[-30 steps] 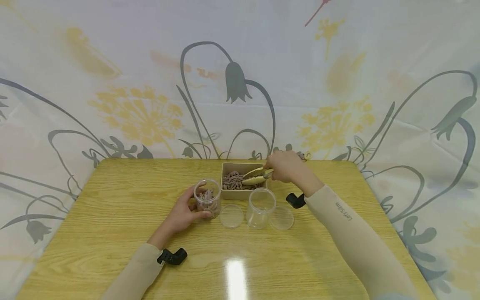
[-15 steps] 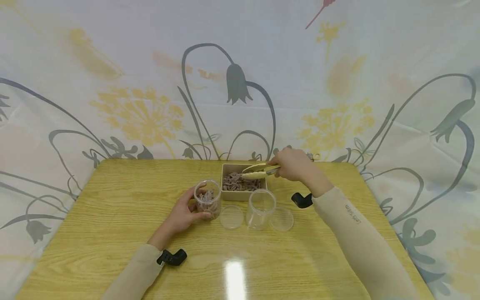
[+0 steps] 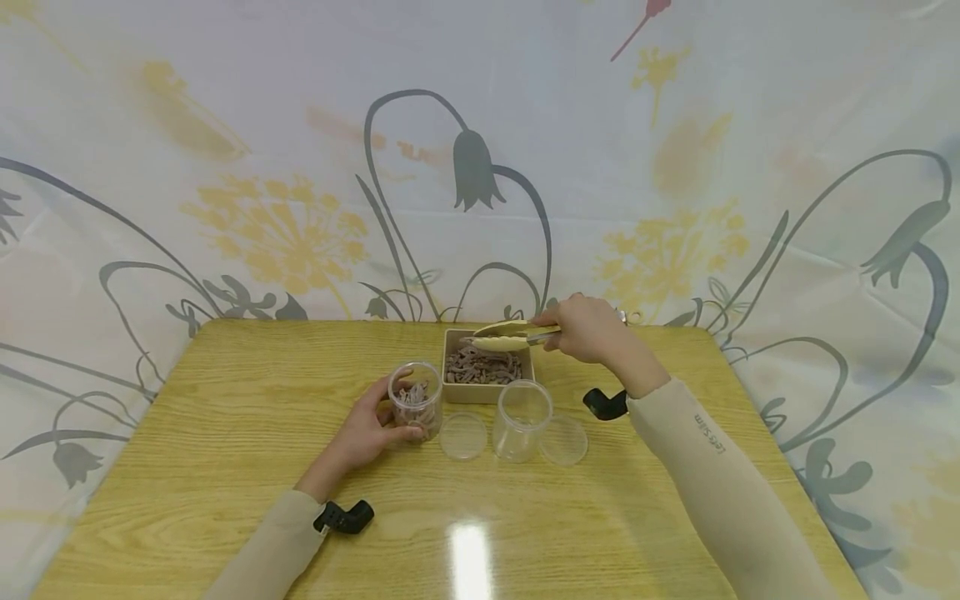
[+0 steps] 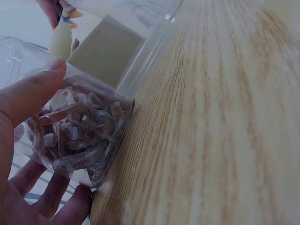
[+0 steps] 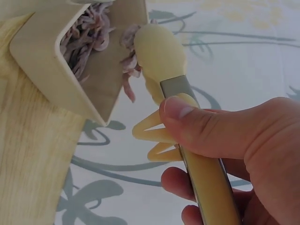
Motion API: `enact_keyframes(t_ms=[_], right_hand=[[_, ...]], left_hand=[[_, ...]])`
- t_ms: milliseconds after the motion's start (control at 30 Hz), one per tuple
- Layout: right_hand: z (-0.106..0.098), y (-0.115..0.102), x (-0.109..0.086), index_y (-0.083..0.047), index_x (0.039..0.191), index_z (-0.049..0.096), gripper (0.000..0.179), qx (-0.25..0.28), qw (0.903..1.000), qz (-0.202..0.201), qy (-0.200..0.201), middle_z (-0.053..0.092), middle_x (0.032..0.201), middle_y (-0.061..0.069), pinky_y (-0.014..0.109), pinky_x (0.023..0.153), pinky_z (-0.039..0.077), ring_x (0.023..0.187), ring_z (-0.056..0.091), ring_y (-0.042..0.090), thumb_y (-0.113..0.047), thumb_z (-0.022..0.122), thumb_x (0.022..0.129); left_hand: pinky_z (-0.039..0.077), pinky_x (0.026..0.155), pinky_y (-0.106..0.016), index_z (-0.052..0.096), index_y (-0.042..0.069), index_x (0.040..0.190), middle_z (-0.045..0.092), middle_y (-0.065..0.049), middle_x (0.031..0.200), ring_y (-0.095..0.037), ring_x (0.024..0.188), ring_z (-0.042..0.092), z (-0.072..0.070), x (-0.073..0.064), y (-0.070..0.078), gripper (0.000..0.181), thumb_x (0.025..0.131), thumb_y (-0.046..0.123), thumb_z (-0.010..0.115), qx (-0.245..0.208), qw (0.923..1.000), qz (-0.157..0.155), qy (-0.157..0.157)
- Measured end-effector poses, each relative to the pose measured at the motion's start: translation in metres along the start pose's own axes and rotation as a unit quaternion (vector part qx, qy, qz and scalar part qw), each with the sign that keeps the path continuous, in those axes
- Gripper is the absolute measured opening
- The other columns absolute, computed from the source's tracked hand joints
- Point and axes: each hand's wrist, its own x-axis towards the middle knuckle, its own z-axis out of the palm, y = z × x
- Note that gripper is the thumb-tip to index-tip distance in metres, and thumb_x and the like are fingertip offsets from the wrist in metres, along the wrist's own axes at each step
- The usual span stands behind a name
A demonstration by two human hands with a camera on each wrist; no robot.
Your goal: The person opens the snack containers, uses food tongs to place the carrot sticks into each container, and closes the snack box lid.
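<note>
My left hand point(image 3: 363, 429) is wrapped around a clear plastic jar point(image 3: 414, 410), steadying it on the table. In the left wrist view, wrinkled purplish-grey strips point(image 4: 77, 136) fill its lower part. My right hand point(image 3: 588, 329) grips a pair of tongs point(image 5: 206, 187) with cream-coloured tips and metal-edged handles. Between the tips hang a few of the same strips point(image 5: 129, 56), raised over a beige rectangular box point(image 3: 483, 393). More strips point(image 3: 483, 367) lie inside that box.
A second clear jar point(image 3: 517, 440) stands in front of the box, nothing visible in it. Two round clear lids, one left of it point(image 3: 463, 437) and one right of it point(image 3: 565, 442), lie flat on the wooden table point(image 3: 300, 358). A flower-patterned cloth point(image 3: 300, 167) hangs behind.
The tongs have come up out of the heap in the box, now with strips between their tips. My right hand has shifted slightly right. The left hand and jar stay put.
</note>
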Motion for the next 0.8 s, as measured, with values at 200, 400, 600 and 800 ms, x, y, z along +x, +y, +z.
enact_keyframes(t_ms=[200,400,600,800], right_hand=[[-0.004,-0.002,-0.001,-0.019,0.128,0.070,0.041,0.042,0.9991,0.003,0.010,0.075,0.100,0.007,0.026,0.044,0.027,0.045,0.038,0.010,-0.022,0.078,0.088],[-0.014,-0.006,-0.002,-0.017,0.127,0.071,0.042,0.057,0.9975,-0.030,0.029,0.072,0.116,0.006,0.028,0.048,0.036,0.057,0.055,0.009,-0.018,0.079,0.086],[-0.025,-0.019,-0.005,-0.017,0.127,0.071,0.042,0.058,0.9942,-0.079,0.046,0.070,0.121,0.004,0.030,0.056,0.045,0.069,0.065,0.010,-0.018,0.080,0.086],[-0.034,-0.038,-0.009,-0.017,0.127,0.071,0.042,0.049,0.9919,-0.109,0.043,0.067,0.127,0.003,0.030,0.058,0.045,0.070,0.066,0.012,-0.018,0.080,0.086]], left_hand=[[0.047,0.100,-0.040,0.035,0.007,0.153,0.043,-0.023,0.143,-0.046,0.124,0.051,0.001,0.001,-0.001,0.091,0.077,-0.002,0.083,0.003,1.0000,0.001,0.001],[0.046,0.101,-0.043,0.036,0.008,0.153,0.043,-0.022,0.144,-0.045,0.125,0.050,0.002,0.000,-0.001,0.091,0.077,0.000,0.084,0.003,1.0000,-0.005,0.002],[0.046,0.102,-0.046,0.036,0.011,0.153,0.043,-0.023,0.144,-0.046,0.126,0.050,0.000,-0.001,0.000,0.090,0.078,0.001,0.084,0.004,0.9999,-0.016,0.003],[0.046,0.102,-0.047,0.036,0.013,0.154,0.041,-0.023,0.145,-0.046,0.127,0.049,0.000,-0.002,0.003,0.089,0.079,0.000,0.083,0.000,0.9997,-0.023,-0.003]])
